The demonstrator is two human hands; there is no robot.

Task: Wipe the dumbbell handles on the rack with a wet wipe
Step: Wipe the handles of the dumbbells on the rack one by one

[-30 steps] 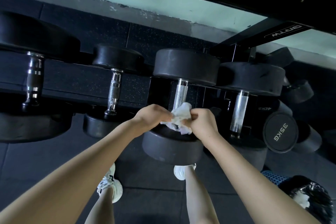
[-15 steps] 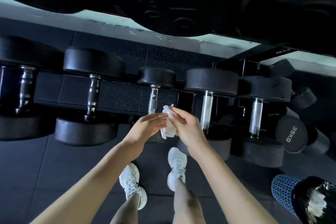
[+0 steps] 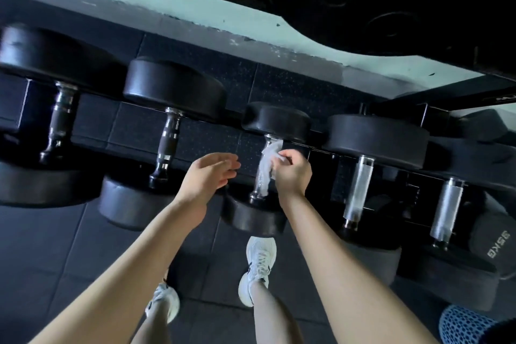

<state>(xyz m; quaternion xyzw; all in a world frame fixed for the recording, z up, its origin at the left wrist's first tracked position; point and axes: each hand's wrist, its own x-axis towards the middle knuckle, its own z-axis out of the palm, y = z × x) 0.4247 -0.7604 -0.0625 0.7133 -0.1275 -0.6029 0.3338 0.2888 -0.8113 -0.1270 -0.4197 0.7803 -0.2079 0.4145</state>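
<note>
The rack (image 3: 435,92) holds a row of dumbbells. Half a second ago both hands held the wipe in the air. Now the right hand (image 3: 293,173) pinches the wipe (image 3: 268,159) against the handle of the small middle dumbbell (image 3: 276,120). The left hand (image 3: 208,173) has let go and hangs open just beside it. Wiping of this handle is probably starting.

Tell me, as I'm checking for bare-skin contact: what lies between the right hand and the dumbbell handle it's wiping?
The wet wipe: the right hand pinches it, and it drapes along the dumbbell handle, per the head view.
</note>
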